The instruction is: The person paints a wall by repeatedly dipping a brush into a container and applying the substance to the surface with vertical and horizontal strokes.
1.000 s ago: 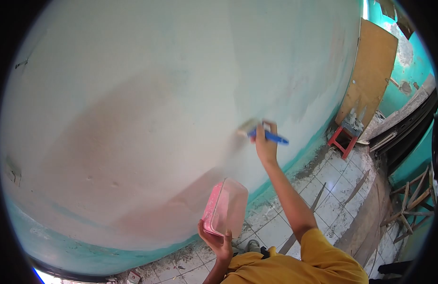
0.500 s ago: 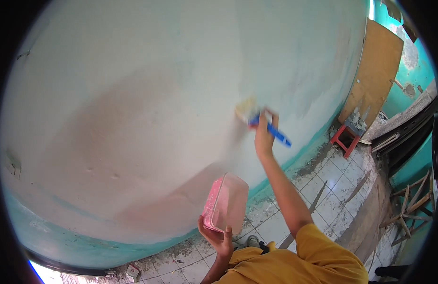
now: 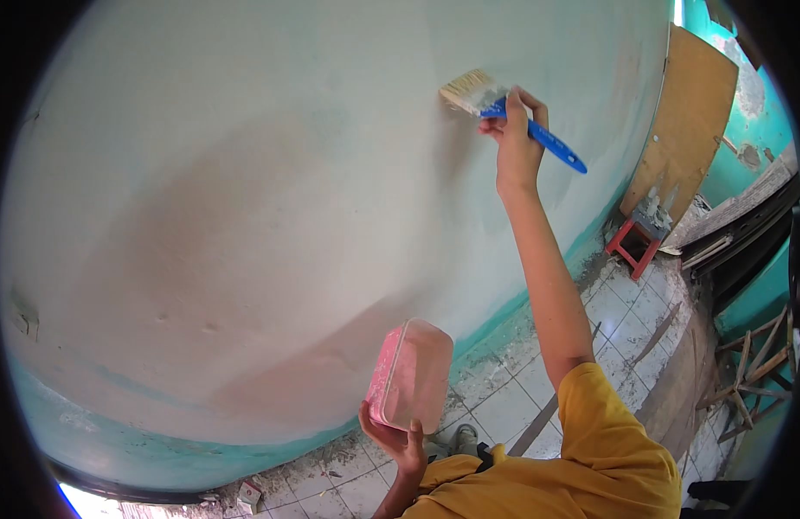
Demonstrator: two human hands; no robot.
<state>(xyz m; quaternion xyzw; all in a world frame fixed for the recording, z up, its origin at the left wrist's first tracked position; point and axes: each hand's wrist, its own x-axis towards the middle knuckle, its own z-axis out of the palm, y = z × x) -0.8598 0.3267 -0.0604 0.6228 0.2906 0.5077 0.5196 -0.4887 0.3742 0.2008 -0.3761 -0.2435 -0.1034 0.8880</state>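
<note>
High on the whitish wall (image 3: 356, 173), my right hand (image 3: 521, 134) grips a wide paintbrush (image 3: 560, 149) by its blue handle. Its pale bristles point up and left, at or close to the wall surface; contact is hard to tell. My left hand (image 3: 401, 443) holds a pink plastic container (image 3: 410, 376) from below, near the lower part of the wall. The container is tilted, with whitish smears on its side.
A red stool (image 3: 633, 246) with a grey item on it stands by a brown board (image 3: 687, 112) at the right. Wooden frame pieces (image 3: 750, 372) lie farther right. Dirty white tiles (image 3: 504, 406) cover the floor.
My right hand has moved up and slightly right along the wall with the paintbrush, and the arm is more stretched out. My left hand and the container have barely moved.
</note>
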